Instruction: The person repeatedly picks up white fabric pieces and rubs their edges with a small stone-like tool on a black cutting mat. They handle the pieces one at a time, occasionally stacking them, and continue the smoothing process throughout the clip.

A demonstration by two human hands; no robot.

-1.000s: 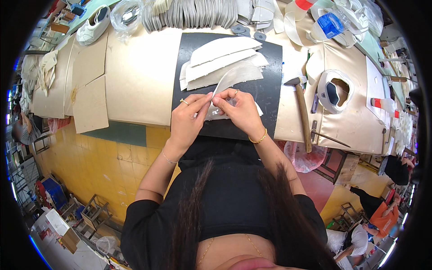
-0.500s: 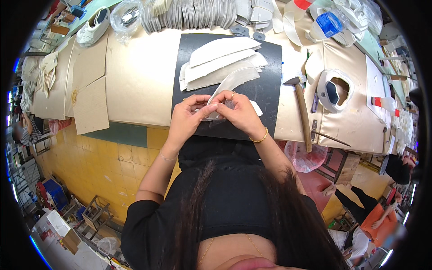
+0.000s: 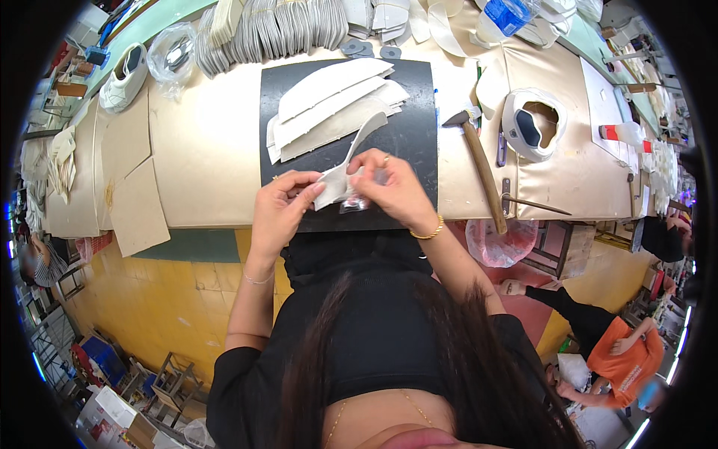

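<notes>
Slanting toward one o'clock over the mat (image 3: 416,97), the pale strip (image 3: 334,182) is pinched at its near end by the left hand (image 3: 278,211); grip by the right hand (image 3: 398,190), toward two o'clock, is unclear.

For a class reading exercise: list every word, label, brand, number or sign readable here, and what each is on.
No text reads clearly enough to quote.
Plastic bottle with a blue label: any print is too small to read.
Orange shirt: faint marks, too blurred to read.
Pale curved piece in the left hand: no lettering visible.
</notes>
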